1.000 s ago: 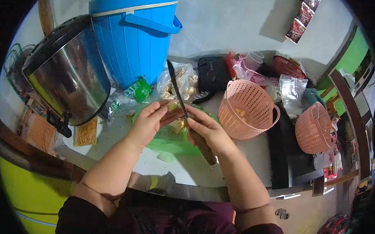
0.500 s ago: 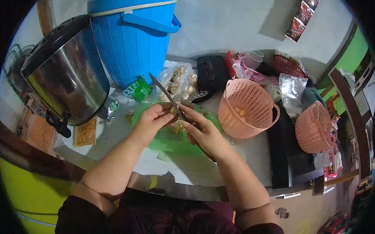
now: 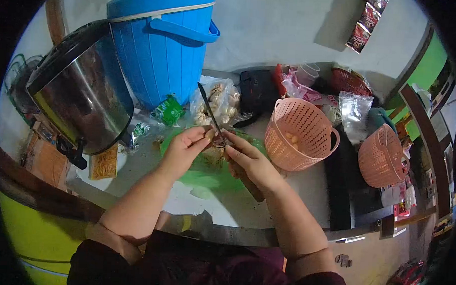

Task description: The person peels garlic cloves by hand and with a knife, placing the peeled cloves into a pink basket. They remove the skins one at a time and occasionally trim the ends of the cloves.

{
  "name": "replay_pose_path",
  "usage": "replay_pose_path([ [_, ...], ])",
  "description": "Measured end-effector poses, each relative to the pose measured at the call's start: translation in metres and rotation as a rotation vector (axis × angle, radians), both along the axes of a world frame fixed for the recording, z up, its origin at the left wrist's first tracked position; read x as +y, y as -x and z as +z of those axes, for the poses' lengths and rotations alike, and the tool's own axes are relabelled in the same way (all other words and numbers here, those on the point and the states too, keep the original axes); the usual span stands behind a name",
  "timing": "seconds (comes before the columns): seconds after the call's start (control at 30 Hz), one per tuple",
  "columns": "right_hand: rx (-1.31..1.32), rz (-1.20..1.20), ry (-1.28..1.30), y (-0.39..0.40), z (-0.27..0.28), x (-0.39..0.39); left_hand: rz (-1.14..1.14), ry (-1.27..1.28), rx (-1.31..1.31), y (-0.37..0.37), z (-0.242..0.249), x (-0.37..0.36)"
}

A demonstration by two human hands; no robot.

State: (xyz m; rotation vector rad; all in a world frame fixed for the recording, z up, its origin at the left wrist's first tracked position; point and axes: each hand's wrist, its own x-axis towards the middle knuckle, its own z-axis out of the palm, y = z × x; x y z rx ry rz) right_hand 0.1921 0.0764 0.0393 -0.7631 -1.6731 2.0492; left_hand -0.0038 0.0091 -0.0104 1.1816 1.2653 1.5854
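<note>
My right hand (image 3: 250, 161) is closed around the handle of a knife (image 3: 209, 106). Its dark, long blade points up and away, and the brown handle end sticks out below my palm. Between the thumb and fingers of my left hand (image 3: 182, 147) is a small pale garlic clove (image 3: 209, 135), close beside the blade. Under both hands spreads a green plastic bag (image 3: 206, 177) with pale peelings on it. Just beyond lies a clear bag of garlic bulbs (image 3: 222, 99). To the right, a pink perforated basket (image 3: 301, 125) has several pale cloves (image 3: 292, 138) at its bottom.
At the left stand a large steel pot (image 3: 84, 87) with a black lid and a tall blue cooler bucket (image 3: 163, 50). A black pouch (image 3: 256, 88) lies behind the basket. A second pink basket (image 3: 383, 155) sits farther right. Sachets (image 3: 360, 36) hang on the wall.
The knife blade has swung to the right and stands more upright, slightly apart from the clove. Both hands stay in nearly the same place.
</note>
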Motion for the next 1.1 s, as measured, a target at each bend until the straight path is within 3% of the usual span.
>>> replay_pose_path([
  [0.2, 0.030, 0.076, -0.093, -0.001, -0.005, -0.002, -0.074, -0.082, 0.019, 0.000, -0.001, 0.000],
  [0.33, 0.042, 0.064, -0.129, 0.000, 0.000, -0.005, -0.059, -0.041, 0.196, 0.002, -0.004, -0.003],
  [0.43, 0.032, 0.052, -0.115, 0.000, -0.003, -0.002, -0.063, -0.098, 0.113, -0.002, 0.000, -0.002],
  [0.63, 0.015, 0.049, -0.069, -0.003, -0.001, -0.001, 0.034, -0.065, 0.338, -0.005, 0.005, -0.011],
  [0.8, 0.089, 0.009, 0.155, -0.005, 0.007, -0.002, 0.027, -0.164, 0.195, -0.010, 0.009, -0.007],
  [1.1, 0.094, -0.050, 0.070, -0.004, 0.002, 0.003, 0.035, -0.100, 0.040, -0.006, 0.018, -0.007],
])
